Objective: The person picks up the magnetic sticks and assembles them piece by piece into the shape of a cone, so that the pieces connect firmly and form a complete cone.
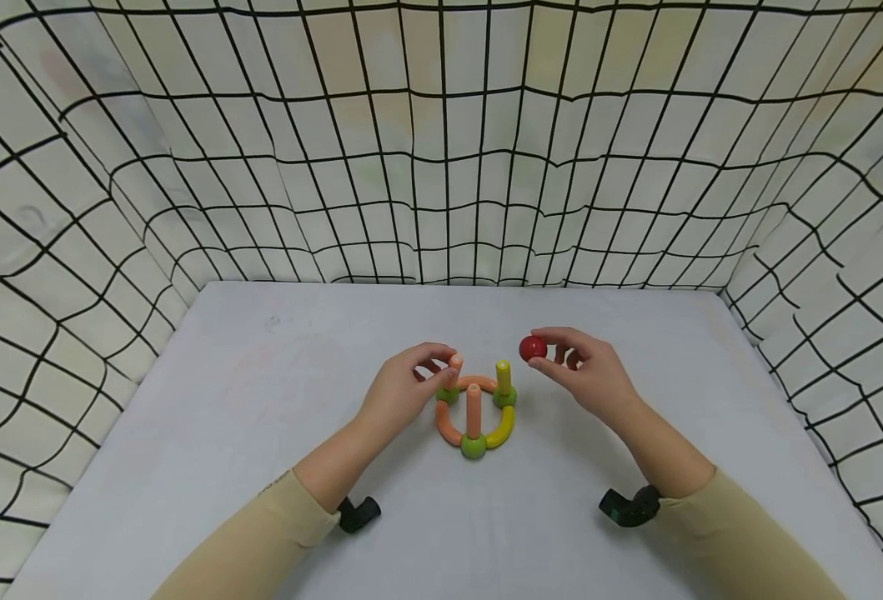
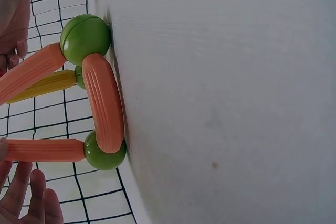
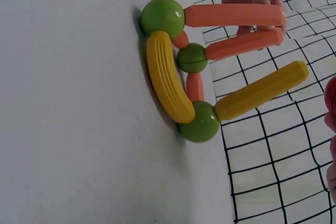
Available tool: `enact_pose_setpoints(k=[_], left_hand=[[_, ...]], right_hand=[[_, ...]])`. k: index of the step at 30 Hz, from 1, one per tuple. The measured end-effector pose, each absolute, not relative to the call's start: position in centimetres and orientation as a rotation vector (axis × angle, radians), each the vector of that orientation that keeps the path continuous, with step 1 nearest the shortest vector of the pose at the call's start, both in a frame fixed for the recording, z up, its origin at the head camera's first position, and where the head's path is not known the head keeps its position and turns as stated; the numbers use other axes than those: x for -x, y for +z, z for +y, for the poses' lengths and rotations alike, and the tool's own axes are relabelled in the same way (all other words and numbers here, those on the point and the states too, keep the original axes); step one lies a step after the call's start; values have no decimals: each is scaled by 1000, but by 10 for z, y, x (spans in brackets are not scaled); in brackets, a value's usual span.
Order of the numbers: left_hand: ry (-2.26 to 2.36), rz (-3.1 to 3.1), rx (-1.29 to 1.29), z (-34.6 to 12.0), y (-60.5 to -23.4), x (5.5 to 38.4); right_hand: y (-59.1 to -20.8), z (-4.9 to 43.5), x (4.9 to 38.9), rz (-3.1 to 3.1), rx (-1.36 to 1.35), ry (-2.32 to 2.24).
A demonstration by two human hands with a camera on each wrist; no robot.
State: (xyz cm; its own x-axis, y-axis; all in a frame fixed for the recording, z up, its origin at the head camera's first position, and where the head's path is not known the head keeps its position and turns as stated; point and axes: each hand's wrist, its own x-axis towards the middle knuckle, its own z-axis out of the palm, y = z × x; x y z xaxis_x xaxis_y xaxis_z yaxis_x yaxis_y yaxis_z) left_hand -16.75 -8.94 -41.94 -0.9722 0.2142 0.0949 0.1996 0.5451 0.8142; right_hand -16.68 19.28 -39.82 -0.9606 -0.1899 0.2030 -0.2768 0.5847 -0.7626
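Observation:
A ring of curved orange pieces [image 1: 447, 425] and a curved yellow piece [image 1: 501, 428], joined by green balls [image 1: 474, 447], lies on the table. From the balls rise a front orange rod [image 1: 474, 412], a yellow rod [image 1: 504, 378] and a back-left orange rod [image 3: 244, 44]. My left hand [image 1: 399, 385] pinches that back-left rod near its top; its lower end sits in a green ball [image 2: 100, 153]. To the right of the ring, my right hand [image 1: 594, 375] holds a red ball [image 1: 533, 348] between thumb and fingertips, raised and apart from the yellow rod.
The white table [image 1: 208, 433] spreads around the ring. Black netting [image 1: 444, 183] over pale walls borders its back and sides. Dark wrist-worn devices [image 1: 629, 507] show under both forearms.

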Motion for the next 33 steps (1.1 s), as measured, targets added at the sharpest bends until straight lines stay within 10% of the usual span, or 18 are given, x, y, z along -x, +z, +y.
enact_pose_setpoints(k=[33], left_hand=[[1394, 2757, -379, -87, -419, 167]], right_hand=[[-404, 162, 164, -2728, -542, 1336]])
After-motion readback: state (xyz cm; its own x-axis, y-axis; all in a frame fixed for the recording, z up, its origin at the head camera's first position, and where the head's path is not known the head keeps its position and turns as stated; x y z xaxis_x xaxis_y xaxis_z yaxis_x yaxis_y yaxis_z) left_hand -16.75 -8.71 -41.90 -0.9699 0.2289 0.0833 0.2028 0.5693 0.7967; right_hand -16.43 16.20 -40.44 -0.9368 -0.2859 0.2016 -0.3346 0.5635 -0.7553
